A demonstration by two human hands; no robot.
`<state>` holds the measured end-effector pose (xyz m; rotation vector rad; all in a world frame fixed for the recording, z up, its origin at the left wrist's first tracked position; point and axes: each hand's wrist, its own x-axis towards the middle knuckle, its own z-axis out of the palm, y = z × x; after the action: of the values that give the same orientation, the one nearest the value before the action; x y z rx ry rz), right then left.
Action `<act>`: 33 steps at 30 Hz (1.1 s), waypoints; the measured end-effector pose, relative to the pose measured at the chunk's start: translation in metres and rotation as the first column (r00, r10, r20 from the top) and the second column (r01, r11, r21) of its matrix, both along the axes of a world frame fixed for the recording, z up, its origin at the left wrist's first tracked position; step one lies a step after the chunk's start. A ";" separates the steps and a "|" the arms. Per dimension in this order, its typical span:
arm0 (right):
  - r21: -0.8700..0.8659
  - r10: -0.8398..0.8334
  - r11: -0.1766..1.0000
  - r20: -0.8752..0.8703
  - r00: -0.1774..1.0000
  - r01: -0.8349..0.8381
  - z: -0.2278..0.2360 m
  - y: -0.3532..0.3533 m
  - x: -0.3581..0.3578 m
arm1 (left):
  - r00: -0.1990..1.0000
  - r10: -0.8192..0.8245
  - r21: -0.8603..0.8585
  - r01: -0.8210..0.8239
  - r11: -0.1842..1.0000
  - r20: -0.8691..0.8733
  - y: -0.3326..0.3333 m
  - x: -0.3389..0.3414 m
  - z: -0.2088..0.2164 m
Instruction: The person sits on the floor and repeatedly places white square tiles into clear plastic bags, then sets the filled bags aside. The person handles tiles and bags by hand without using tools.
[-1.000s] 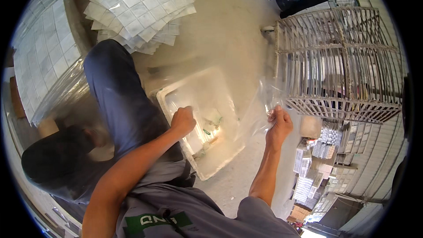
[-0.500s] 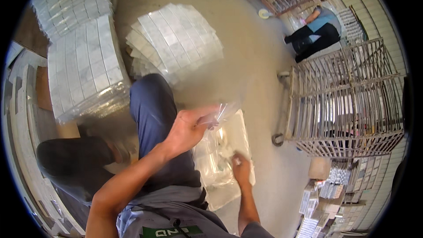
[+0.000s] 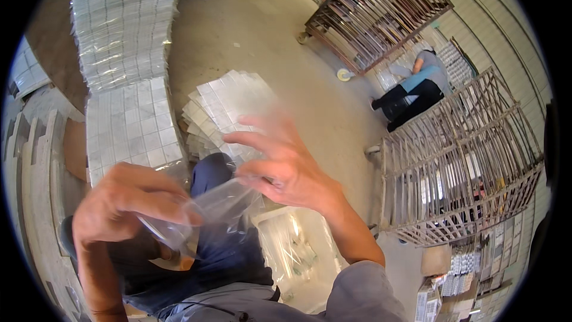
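One sheet of clear film (image 3: 223,206) is stretched between two hands, toward 7 to 8 o'clock from the centre of the view. At 8 o'clock it is pinched between the thumb and curled fingers of the left hand (image 3: 140,203). The other end is met by the thumb and lower fingers of the right hand (image 3: 286,170), near the centre; that hand is partly open, its upper fingers spread and blurred, and whether the film is gripped there cannot be told. One white tub (image 3: 322,229) is seen at 6 o'clock. One fanned tile stack (image 3: 223,95) is set at 10 to 11 o'clock, and one taller wrapped stack (image 3: 125,42) at 10. Two racks are seen, one brown rack (image 3: 381,15) at 1 o'clock, one grey rack (image 3: 459,155) at 3; between them one co-worker (image 3: 420,86) is seen bent over.
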<state>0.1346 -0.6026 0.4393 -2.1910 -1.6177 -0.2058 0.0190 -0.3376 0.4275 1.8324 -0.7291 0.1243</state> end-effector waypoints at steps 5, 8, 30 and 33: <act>0.164 0.146 0.975 0.023 0.989 -0.147 0.011 0.055 0.002 | 0.950 0.306 0.087 -0.311 0.946 0.067 0.066 -0.030 0.015; 0.258 0.229 0.937 0.061 0.971 -0.238 0.010 0.080 0.001 | 0.850 0.503 0.034 -0.514 0.857 0.154 0.088 -0.039 0.007; -0.157 -0.155 0.987 -0.942 0.299 0.016 -0.111 0.164 0.044 | 0.539 0.447 -0.177 -0.756 0.630 -0.713 0.180 -0.058 -0.117; -0.137 -0.155 0.984 -0.975 0.160 0.117 -0.132 0.178 0.078 | 0.502 0.474 -0.161 -0.791 0.591 -0.723 0.206 -0.022 -0.146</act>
<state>0.2123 -0.4248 0.3072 -1.6860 -0.5820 1.0556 -0.0027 -0.1317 0.2819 1.4176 0.5051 0.1727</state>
